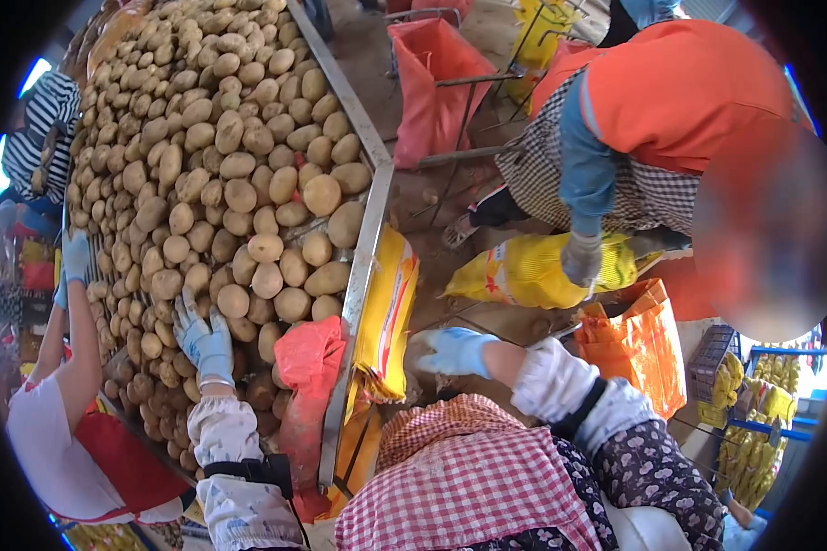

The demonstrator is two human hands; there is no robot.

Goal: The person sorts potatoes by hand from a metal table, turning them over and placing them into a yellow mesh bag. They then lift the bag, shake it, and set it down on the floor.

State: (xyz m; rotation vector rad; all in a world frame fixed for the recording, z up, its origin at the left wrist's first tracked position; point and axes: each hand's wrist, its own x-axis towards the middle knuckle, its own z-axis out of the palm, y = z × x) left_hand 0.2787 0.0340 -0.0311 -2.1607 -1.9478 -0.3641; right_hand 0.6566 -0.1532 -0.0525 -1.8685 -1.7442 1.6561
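My left hand (204, 346), in a pale blue glove, lies on the potatoes (237, 197) near the lower part of the metal-edged table, fingers spread. Potatoes touch its fingertips, and none is gripped. A red bag (311, 367) hangs over the table's edge to its right. My right hand (452, 352), gloved too, is off the table to the right, over the floor, its fingers stretched out and a bit blurred, with no object seen in it. Yellow sacks (383, 317) hang at the table's edge between my hands.
Across from me a person in orange (680, 87) bends over a yellow mesh sack (533, 271). An orange bag (639, 344) stands right of my right hand. At the left, a co-worker's gloved hands (75, 257) reach the table. Red bags (432, 83) hang on metal frames behind.
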